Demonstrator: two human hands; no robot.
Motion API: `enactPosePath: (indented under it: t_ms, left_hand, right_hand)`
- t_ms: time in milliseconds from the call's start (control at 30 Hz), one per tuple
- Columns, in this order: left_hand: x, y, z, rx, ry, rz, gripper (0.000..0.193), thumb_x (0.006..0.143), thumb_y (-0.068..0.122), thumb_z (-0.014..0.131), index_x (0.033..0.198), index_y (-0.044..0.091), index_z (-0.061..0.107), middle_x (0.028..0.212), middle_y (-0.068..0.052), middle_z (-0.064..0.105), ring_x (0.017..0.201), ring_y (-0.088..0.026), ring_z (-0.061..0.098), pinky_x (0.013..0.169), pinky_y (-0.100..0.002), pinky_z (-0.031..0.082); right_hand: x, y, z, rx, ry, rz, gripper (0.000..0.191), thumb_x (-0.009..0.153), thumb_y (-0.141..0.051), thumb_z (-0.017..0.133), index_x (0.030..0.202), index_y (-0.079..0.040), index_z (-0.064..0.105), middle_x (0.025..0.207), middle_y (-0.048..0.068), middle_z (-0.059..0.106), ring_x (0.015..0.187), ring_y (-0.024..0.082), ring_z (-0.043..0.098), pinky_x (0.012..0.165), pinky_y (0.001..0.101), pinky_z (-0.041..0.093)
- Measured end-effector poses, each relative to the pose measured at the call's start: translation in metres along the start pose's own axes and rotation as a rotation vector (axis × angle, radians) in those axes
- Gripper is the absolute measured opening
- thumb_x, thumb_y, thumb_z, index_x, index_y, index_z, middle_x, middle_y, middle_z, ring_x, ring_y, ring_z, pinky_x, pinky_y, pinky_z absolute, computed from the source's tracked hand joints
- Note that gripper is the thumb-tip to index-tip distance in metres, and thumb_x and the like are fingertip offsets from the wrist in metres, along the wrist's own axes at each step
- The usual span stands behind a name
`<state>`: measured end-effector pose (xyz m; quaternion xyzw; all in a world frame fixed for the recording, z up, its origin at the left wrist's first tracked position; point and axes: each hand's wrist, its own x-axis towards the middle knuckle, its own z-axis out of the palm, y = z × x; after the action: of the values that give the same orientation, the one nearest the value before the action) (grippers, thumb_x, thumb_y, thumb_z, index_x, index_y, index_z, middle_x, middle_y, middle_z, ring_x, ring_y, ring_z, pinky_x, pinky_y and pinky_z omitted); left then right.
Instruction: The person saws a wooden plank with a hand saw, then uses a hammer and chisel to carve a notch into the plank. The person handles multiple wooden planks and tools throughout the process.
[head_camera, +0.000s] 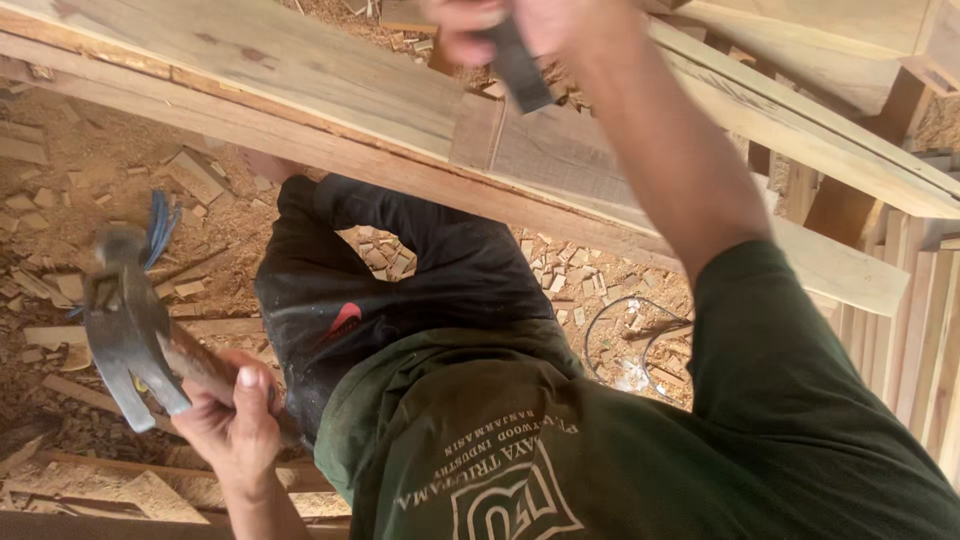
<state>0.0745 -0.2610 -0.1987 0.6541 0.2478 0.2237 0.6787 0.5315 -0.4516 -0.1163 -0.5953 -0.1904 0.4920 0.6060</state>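
My left hand (238, 418) is low on the left, gripping the wooden handle of a steel claw hammer (125, 335), whose head is raised out to the left. My right hand (545, 20) reaches to the top edge and grips a dark, flat-bladed tool (520, 68). The tool's end rests on a long pale wooden plank (300, 70) that runs diagonally across the top. My right forearm crosses over that plank. My green shirt and black trousers (400, 280) fill the middle and bottom right.
Sawdust, wood chips and small offcuts (80, 200) cover the floor. A thin cable (625, 320) loops on the floor under the plank. Stacked boards and slats (900, 330) stand at the right. Further planks (800, 40) lie at the top right.
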Motion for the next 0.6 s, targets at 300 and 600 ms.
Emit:
enactPosePath:
  t_ms: [300,600]
  left_hand:
    - [-0.017,0.001,-0.028,0.034,0.139,-0.096,0.026,0.11,0.023,0.069,0.093,0.006,0.06,0.063,-0.001,0.053,0.048,-0.006,0.048,0.044,-0.024,0.04]
    - [0.089,0.078,0.008,0.294,0.007,0.012,0.001,0.104,0.007,0.058,0.103,0.007,0.058,0.07,-0.002,0.054,0.048,-0.008,0.05,0.048,-0.024,0.041]
  right_hand:
    - [0.069,0.054,0.005,-0.288,-0.227,0.017,0.062,0.116,-0.051,0.029,0.086,-0.007,0.061,0.057,-0.002,0.041,0.046,0.008,0.042,0.052,0.0286,0.052]
    - [0.07,0.049,0.004,-0.226,-0.432,-0.116,0.065,0.114,-0.052,0.025,0.154,-0.01,0.055,0.071,-0.004,0.052,0.046,0.005,0.044,0.044,0.0244,0.051]
